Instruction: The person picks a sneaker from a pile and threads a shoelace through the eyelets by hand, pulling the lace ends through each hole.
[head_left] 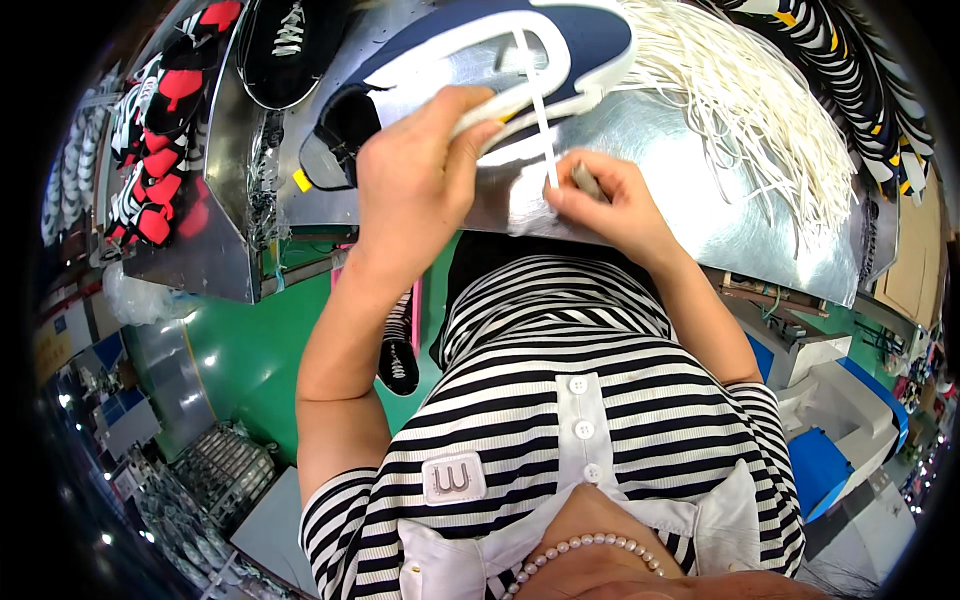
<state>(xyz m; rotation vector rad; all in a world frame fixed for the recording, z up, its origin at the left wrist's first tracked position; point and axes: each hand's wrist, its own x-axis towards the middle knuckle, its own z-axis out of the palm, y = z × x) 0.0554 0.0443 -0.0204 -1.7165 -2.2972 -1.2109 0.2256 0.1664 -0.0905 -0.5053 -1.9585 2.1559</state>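
Note:
A navy shoe upper with white trim (pixel 560 40) lies on a shiny metal table (pixel 690 200) in front of me. My left hand (pixel 415 175) grips its near edge, thumb on the white trim. A flat white lace (pixel 540 110) runs from the shoe down to my right hand (pixel 605 200). That hand pinches the lace's lower end and also holds a thin grey tool (pixel 588 182).
A heap of loose white laces (pixel 740 100) covers the table's right side. Black shoe uppers (pixel 285 45) and red-and-black pieces (pixel 160 130) lie at the left, striped uppers (pixel 860 70) at the far right. Green floor (pixel 250 350) lies below.

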